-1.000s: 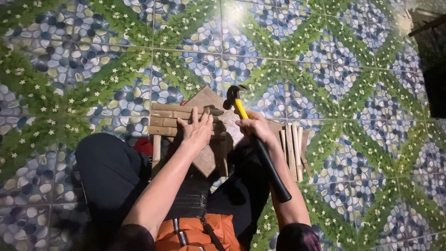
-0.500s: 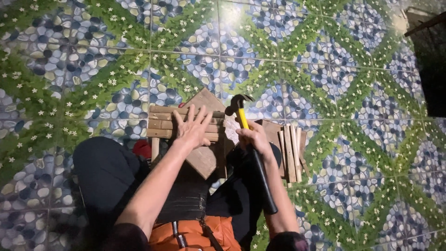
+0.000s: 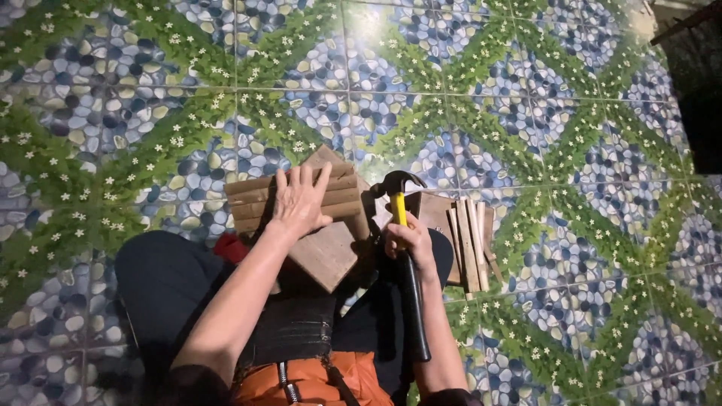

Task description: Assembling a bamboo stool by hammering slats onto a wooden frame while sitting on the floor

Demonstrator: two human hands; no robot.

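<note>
My left hand (image 3: 301, 198) lies flat, fingers spread, on a small assembly of wooden slats (image 3: 256, 199) with a square wooden board (image 3: 328, 254) set diagonally across it. My right hand (image 3: 410, 239) grips a claw hammer (image 3: 398, 197) by its yellow and black handle, close below the dark head. The hammer head hangs just right of the wooden piece, above the floor. The black grip end of the hammer points back toward my body.
A bundle of loose wooden slats (image 3: 471, 240) lies on the floor right of the hammer. The floor (image 3: 526, 98) is tiled with a pebble and green leaf pattern. My dark trouser knees (image 3: 162, 278) frame the work. A dark object (image 3: 696, 83) stands at the top right.
The hammer has come down and toward my body, its head now lower beside the wood. My left hand has stayed spread on the slats.
</note>
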